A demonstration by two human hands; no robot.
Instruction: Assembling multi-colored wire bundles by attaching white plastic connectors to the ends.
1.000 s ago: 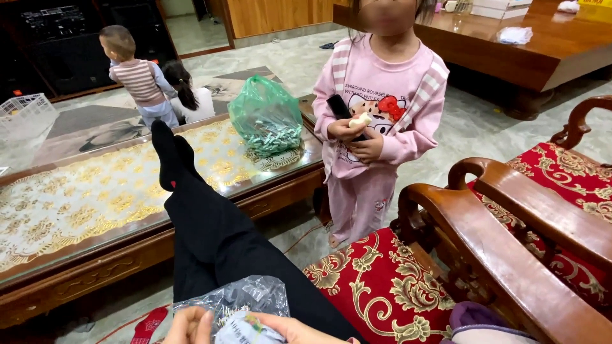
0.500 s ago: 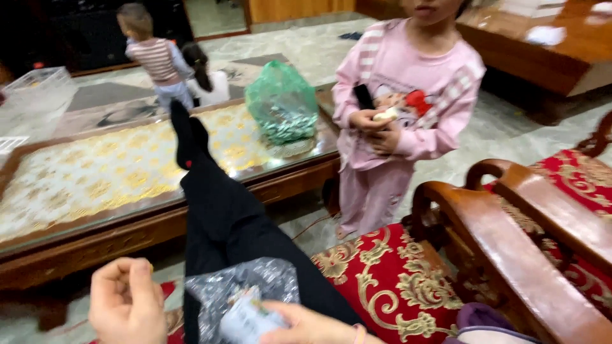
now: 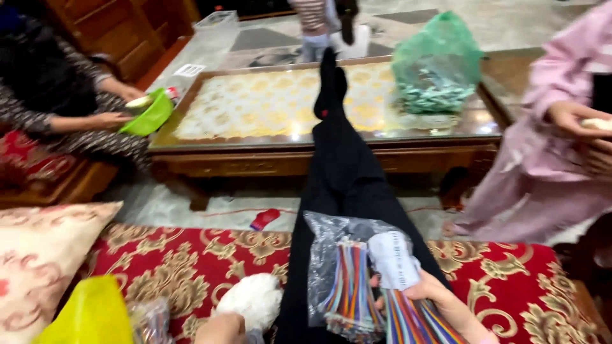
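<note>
Pinching a crinkly clear bag (image 3: 347,267) of striped ribbon cables, the right hand's (image 3: 446,306) fingers clasp it; left hand's (image 3: 220,328) fingers hidden.

The single head-worn camera is looking steeply down and forward from a seated person, close over the lap and the right hand (image 3: 440,299), and is facing along an outstretched leg toward the glass-topped table (image 3: 255,137) farther off.

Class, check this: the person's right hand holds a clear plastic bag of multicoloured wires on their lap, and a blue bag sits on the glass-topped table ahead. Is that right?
One detail is wrong: the bag on the table is green, not blue. The head view shows it. The right hand does hold the clear bag of multicoloured wires on the lap.
</note>
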